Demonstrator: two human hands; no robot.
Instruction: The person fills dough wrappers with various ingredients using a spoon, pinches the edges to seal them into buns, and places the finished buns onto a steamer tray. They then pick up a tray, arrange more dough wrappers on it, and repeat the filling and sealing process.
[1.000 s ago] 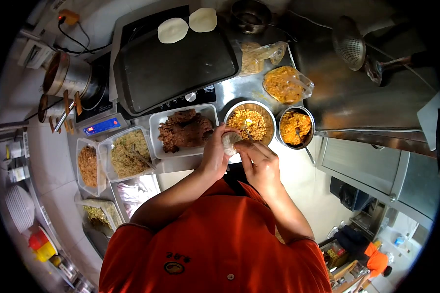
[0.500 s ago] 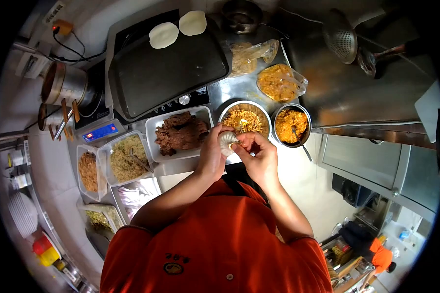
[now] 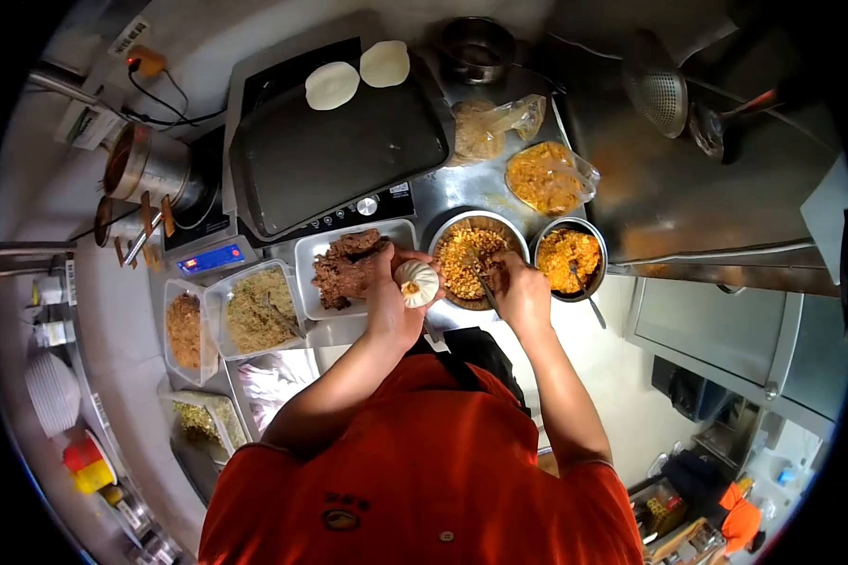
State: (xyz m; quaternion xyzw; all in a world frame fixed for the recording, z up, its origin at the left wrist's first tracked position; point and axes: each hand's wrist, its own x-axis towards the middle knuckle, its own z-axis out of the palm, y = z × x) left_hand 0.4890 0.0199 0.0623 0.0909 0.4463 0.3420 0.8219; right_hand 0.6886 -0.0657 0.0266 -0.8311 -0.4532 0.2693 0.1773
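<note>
My left hand (image 3: 393,306) is curled around a white pleated bun (image 3: 416,283), which has a small orange-brown spot of filling at its top. My right hand (image 3: 523,292) is closed on the handle of a spoon (image 3: 485,287) that dips into a round metal bowl of chopped yellow-brown filling (image 3: 462,262). Just right of it, a second metal bowl holds orange filling (image 3: 567,260) and another spoon. Behind my left hand, a white tray (image 3: 303,273) holds dark minced meat (image 3: 344,271).
Two plastic tubs of filling (image 3: 187,330) (image 3: 256,309) stand at the left. A black griddle pan (image 3: 339,155) bears two dough rounds (image 3: 333,86) at its back edge. Bagged fillings (image 3: 545,177) lie behind the bowls. A person in orange (image 3: 740,516) is at the lower right.
My right hand has left the bun and moved right to the spoon in the bowl. My left hand has moved slightly left and down, still holding the bun. The view has shifted a little.
</note>
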